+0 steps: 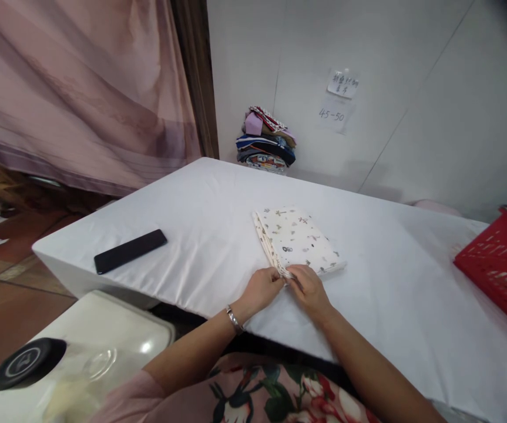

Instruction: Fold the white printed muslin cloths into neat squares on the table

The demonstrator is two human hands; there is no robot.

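Note:
A folded white cloth (297, 238) with small printed motifs lies on the white-covered table (209, 235), its layered folds showing along the left edge. At its near left corner, my left hand (262, 289) pinches the fabric between thumb and fingers. Right beside it, my right hand (308, 289) grips the same corner, fingers curled over the layers. The two hands almost touch, and they hide the corner itself. A metal bracelet (234, 319) circles my left wrist.
On the table's left lies a long black object (130, 251). A red plastic basket (500, 258) stands at the right edge. Folded clothes (266, 141) are stacked by the wall. A white surface with a black round item (28, 363) is at lower left; a pink curtain (86, 88) hangs behind.

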